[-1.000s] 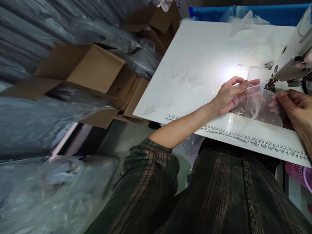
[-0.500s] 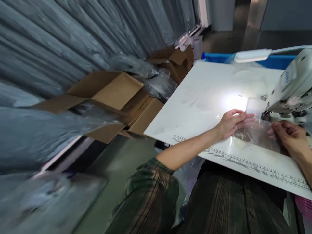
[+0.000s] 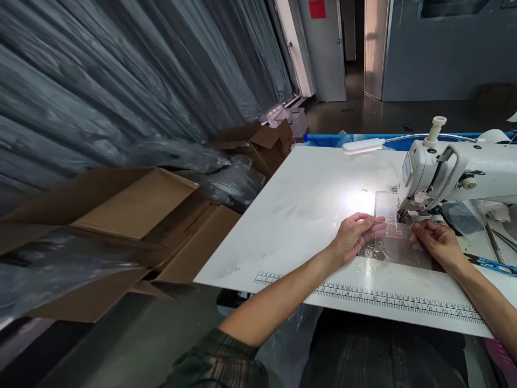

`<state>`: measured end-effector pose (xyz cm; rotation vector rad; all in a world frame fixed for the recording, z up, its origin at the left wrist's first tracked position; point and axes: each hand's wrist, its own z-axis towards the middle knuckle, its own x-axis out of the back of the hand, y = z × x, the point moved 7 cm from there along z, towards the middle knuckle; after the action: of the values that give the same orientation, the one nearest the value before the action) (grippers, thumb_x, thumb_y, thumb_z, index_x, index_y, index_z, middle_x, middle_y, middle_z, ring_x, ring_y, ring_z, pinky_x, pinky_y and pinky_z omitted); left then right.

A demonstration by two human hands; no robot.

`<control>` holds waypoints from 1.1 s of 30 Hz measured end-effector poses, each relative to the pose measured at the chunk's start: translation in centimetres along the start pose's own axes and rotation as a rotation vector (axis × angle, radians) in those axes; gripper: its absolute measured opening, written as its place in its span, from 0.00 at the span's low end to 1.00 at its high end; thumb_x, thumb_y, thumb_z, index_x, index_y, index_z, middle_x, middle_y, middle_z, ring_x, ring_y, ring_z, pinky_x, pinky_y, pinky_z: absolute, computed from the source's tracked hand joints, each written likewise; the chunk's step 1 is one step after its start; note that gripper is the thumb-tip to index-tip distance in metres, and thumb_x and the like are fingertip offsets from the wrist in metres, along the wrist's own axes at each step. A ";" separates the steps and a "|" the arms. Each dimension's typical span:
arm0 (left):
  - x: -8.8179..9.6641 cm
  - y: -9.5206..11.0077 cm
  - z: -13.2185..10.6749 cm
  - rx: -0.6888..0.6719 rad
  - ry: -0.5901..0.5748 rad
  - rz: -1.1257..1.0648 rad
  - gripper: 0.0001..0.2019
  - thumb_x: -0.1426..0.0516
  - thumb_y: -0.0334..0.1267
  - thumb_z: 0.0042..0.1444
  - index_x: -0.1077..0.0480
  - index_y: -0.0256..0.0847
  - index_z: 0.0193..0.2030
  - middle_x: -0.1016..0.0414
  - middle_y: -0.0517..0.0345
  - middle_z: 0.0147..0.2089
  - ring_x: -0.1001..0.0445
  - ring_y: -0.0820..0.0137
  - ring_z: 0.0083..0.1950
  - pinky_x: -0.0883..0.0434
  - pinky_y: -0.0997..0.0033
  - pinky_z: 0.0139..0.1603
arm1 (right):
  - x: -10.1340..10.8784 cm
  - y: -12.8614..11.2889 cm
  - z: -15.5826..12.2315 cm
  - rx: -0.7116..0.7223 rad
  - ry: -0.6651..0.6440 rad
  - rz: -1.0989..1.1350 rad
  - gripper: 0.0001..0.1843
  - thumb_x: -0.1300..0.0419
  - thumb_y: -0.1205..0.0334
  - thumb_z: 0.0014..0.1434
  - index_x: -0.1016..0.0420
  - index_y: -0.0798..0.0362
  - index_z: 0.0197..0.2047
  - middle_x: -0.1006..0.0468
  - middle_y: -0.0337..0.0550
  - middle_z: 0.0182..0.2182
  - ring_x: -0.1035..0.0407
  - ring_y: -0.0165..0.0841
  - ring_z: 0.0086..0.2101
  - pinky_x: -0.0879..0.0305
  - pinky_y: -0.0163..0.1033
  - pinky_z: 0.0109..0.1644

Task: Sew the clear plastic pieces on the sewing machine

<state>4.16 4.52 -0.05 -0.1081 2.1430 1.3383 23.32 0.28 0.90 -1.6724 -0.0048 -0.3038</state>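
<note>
A clear plastic sheet with small reddish marks near its top lies between my hands, just in front of the needle area of a white sewing machine. My left hand pinches the sheet's left side between thumb and fingers. At the opposite side, my right hand has thumb and fingertips closed on the upper right edge. Beyond my left fingertips, a clear flat piece reaches back beside the presser foot. The exact contact of the right fingertips is partly hidden.
A white worktable carries a printed ruler along its front edge. Blue-handled snips and metal tools lie at right. A lamp lights the surface. Open cardboard boxes with plastic stand left, beside a grey curtain.
My view has swung to the right and up, showing more of the sewing machine and the doorway. Both hands still hold the plastic sheet in front of the needle.
</note>
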 end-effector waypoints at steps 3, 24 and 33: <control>0.5 0.3 0.0 -0.045 0.008 0.128 0.07 0.38 0.33 0.62 0.33 0.34 0.38 0.19 0.41 0.49 0.17 0.65 0.44 0.23 0.56 0.59 | 0.5 0.4 0.1 0.012 0.013 -0.060 0.37 0.35 0.21 0.38 0.25 0.51 0.27 0.23 0.43 0.21 0.32 0.32 0.20 0.37 0.38 0.23; -4.2 -2.2 -2.3 -0.629 -0.733 1.685 0.29 0.46 0.49 0.69 0.41 0.35 0.71 0.49 0.41 0.76 0.51 0.53 0.78 0.53 0.50 0.77 | 4.0 -1.5 0.2 0.151 -0.124 -0.780 0.11 0.42 0.50 0.53 0.32 0.47 0.27 0.30 0.38 0.19 0.36 0.34 0.21 0.44 0.39 0.23; -3.3 3.0 -0.5 -0.726 -0.492 1.365 0.16 0.39 0.45 0.62 0.25 0.40 0.53 0.26 0.41 0.61 0.27 0.55 0.61 0.31 0.53 0.63 | 2.7 -1.3 -1.1 0.106 -0.212 -0.399 0.28 0.36 0.34 0.52 0.23 0.52 0.37 0.26 0.41 0.25 0.37 0.31 0.23 0.43 0.36 0.22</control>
<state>5.50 4.76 4.29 1.4428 1.0606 2.4225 25.46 -1.14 2.84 -1.5841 -0.5098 -0.4159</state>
